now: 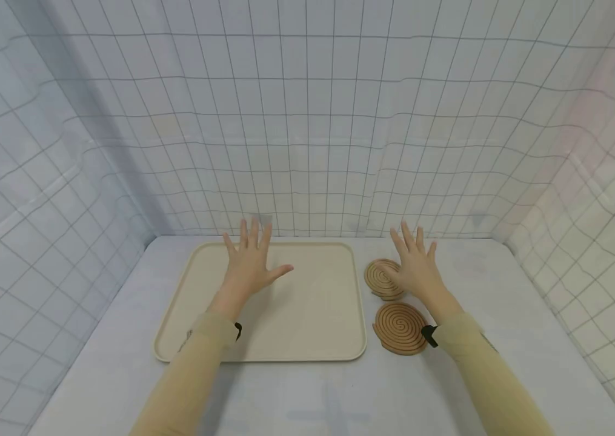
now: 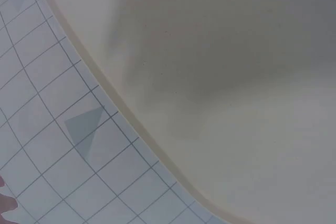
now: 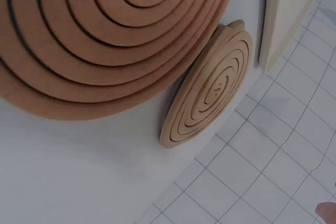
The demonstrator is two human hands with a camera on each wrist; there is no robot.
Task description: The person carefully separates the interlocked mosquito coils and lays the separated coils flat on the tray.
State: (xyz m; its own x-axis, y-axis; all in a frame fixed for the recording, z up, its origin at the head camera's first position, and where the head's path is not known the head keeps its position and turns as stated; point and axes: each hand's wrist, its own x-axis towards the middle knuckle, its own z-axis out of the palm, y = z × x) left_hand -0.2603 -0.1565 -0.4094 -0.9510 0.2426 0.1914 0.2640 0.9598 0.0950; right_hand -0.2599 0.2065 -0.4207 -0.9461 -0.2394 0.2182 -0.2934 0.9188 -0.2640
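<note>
My left hand (image 1: 248, 265) is held above a cream rectangular tray (image 1: 315, 309) with its fingers spread, holding nothing. My right hand (image 1: 417, 267), also spread and holding nothing, hovers over the right side of the farther of two flat spiral mosquito coils. That farther coil (image 1: 379, 280) is light tan and partly hidden by the thumb side of the hand. Nearer to me lies a darker brown coil (image 1: 398, 330), below the right wrist. The right wrist view shows the brown coil (image 3: 105, 66) large and the tan coil (image 3: 210, 98) beyond it.
Both coils lie on a white tabletop (image 1: 329, 393), just right of the tray. White grid-patterned cloth (image 1: 312, 121) walls the table in at the back and both sides. A dark band (image 1: 429, 335) sits at the right wrist.
</note>
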